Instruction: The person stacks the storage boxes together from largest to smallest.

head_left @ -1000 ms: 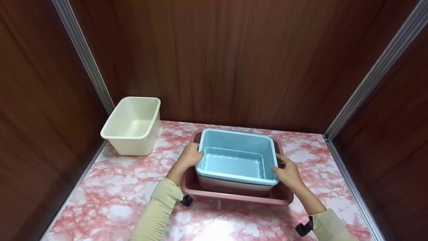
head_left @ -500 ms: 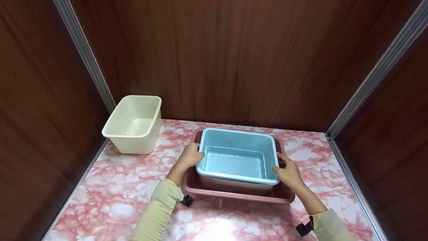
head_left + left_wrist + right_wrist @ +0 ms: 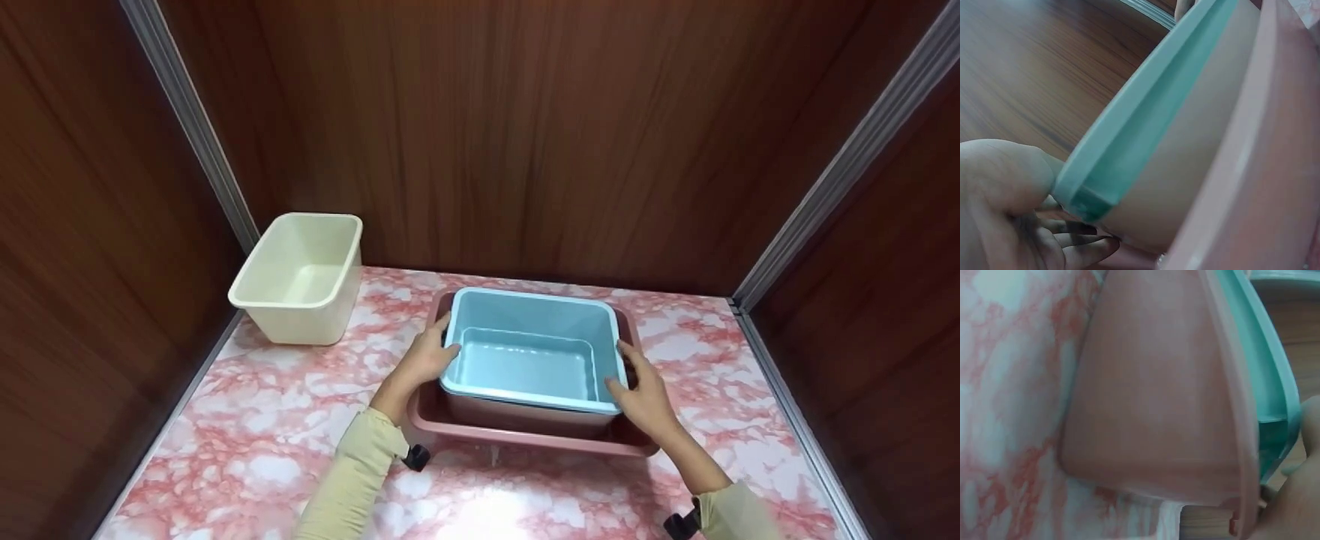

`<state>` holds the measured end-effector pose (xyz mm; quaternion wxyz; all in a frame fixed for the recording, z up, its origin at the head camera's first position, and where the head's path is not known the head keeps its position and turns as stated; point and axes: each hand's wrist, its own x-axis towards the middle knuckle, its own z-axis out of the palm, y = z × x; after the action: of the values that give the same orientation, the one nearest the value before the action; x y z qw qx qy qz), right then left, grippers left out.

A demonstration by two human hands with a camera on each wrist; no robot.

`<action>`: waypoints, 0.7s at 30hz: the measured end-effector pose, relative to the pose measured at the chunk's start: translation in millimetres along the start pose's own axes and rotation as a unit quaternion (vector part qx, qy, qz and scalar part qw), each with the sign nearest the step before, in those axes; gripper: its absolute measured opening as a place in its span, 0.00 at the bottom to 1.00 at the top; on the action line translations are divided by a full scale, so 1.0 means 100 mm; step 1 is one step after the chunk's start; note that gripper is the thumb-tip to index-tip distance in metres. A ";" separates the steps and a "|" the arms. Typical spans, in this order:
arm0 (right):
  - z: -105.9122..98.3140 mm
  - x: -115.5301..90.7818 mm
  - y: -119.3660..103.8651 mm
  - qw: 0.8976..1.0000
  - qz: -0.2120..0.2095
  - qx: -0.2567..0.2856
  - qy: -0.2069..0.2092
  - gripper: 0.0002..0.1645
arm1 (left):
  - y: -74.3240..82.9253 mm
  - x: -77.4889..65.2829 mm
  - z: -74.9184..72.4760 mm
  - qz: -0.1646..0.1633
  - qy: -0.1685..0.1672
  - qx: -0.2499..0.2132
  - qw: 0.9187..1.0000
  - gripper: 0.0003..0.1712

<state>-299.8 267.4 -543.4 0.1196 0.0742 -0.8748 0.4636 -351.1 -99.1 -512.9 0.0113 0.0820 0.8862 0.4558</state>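
A light blue plastic bin point(image 3: 525, 371) sits nested over a pale brownish bin point(image 3: 525, 414), whose wall shows below the blue rim. Both stand inside a larger dusty-pink tub point(image 3: 525, 439). At the blue bin's left end is my left hand point(image 3: 426, 360), its thumb over the rim and its fingers loosely extended outside. My right hand point(image 3: 645, 396) is at the other end, thumb over the rim, fingers spread along the outer side. In the left wrist view, the left fingers point(image 3: 1081, 247) lie below the teal-looking rim point(image 3: 1112, 129). The right fingertips are mostly hidden in the right wrist view.
An off-white bin point(image 3: 296, 326) stands at the back left of the pink-and-white marbled tabletop point(image 3: 262, 435). Dark wood panels point(image 3: 525, 150) enclose the back and both sides, with metal strips point(image 3: 191, 112) at the corners.
My fingers at both ends have loosened and straightened from their grip on the blue bin's rim. The bins have stayed in place; the view has shifted slightly.
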 end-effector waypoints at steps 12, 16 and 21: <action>0.06 -0.13 0.08 0.997 -0.047 -0.054 0.037 0.36 | -0.20 -0.10 0.12 0.055 0.071 -0.088 0.992 0.31; 0.04 -0.13 0.06 0.998 -0.018 -0.047 0.028 0.37 | -0.26 -0.15 0.18 0.068 0.089 -0.130 0.985 0.28; 0.04 -0.15 0.05 0.999 0.006 -0.039 0.014 0.37 | -0.35 -0.21 0.23 0.102 0.137 -0.148 0.974 0.22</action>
<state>-287.1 267.2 -554.0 0.1322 0.0576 -0.8908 0.4309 -333.0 -103.8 -556.0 -0.1447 0.1061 0.7893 0.5872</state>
